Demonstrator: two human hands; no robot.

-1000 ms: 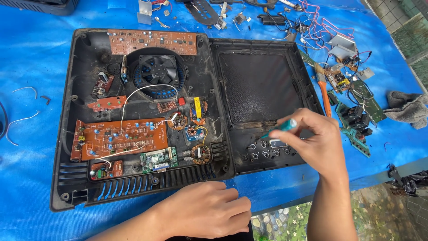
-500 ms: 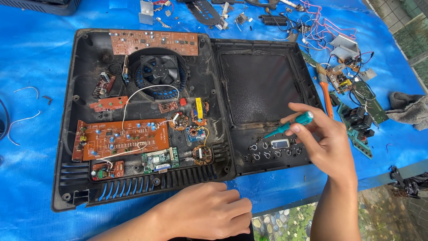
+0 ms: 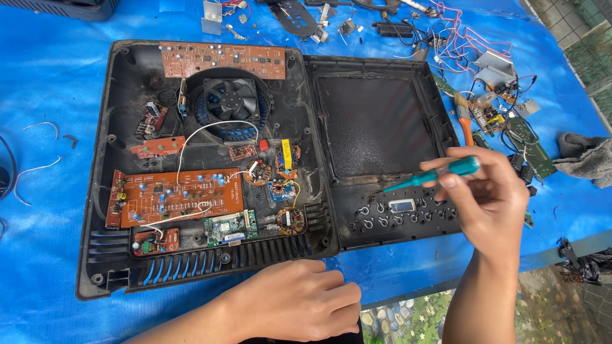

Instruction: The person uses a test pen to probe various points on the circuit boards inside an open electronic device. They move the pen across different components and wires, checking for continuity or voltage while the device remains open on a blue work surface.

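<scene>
Green screwdriver (image 3: 440, 173) held over the opened black appliance casing (image 3: 191, 165)

The right hand (image 3: 491, 197) pinches the screwdriver, tip aimed left and hanging above the lower edge of the dark panel (image 3: 376, 124) — a little higher than 0.5 s ago, when it sat closer to the button holes. The left hand (image 3: 299, 309) rests loosely curled, grasping nothing, on the blue-covered desk (image 3: 44, 76) just below the casing — unmoved.

I see outdoor spot, bright even daylight, soft shadows. Desk (image 3: 44, 83) covered edge to edge by wrinkled blue tarp (image 3: 51, 255). Past desk's near edge, pebble-patterned ground (image 3: 408, 318) with bits of green. Top right corner, I make out green tiled surface (image 3: 586, 57). Grey rag (image 3: 590, 156) crumpled at right side of tarp.
</scene>
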